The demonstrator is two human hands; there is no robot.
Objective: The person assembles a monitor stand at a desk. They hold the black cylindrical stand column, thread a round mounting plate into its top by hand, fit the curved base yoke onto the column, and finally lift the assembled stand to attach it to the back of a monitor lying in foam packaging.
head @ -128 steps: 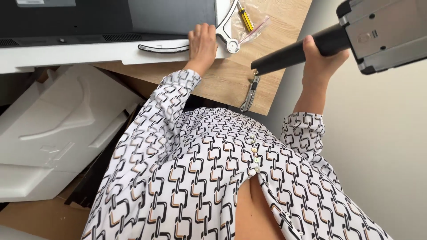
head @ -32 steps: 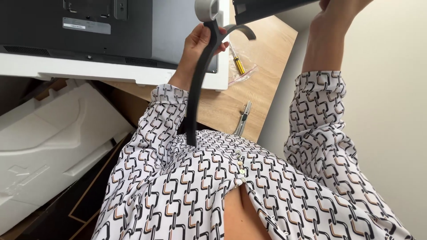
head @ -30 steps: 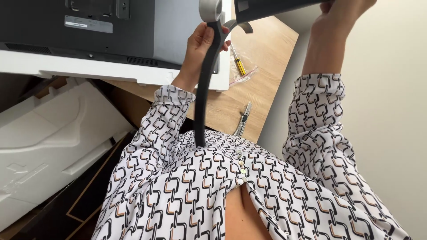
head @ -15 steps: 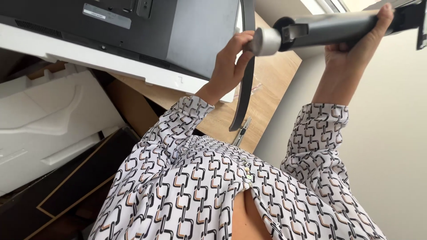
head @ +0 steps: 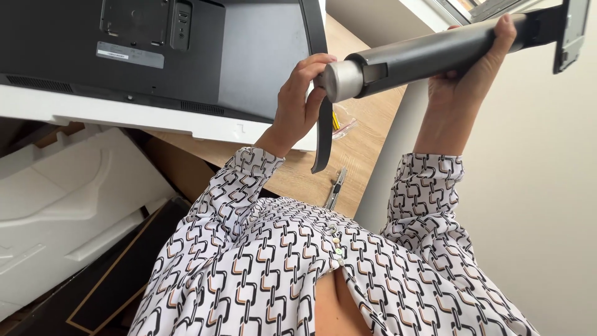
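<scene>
Held up high at about one o'clock: a dark grey stand column (head: 429, 56), lying nearly level, its rounded silver end cap toward the middle of the view. Right hand (head: 463, 78) wrapped closed around the column from below, fingertips curling over the top near the far end, just beside a flat mounting plate (head: 569, 31) at two o'clock. Left hand (head: 301, 93) at twelve o'clock, fingers closed at the silver end of the column and on a curved black base piece (head: 322, 134) hanging down from there; exactly how much of that piece is pinched is hard to tell, probably its upper part. Behind the left hand, toward eleven o'clock, the back of a black monitor (head: 161, 56) lying on a white foam tray (head: 155, 121) on a wooden table (head: 367, 124). On the table near the centre, a small clear bag with a yellow-handled tool (head: 339, 121), and just below it a slim grey utility knife (head: 334, 190). At eight o'clock, white foam packing (head: 68, 205) beside a dark cardboard box (head: 118, 274).
</scene>
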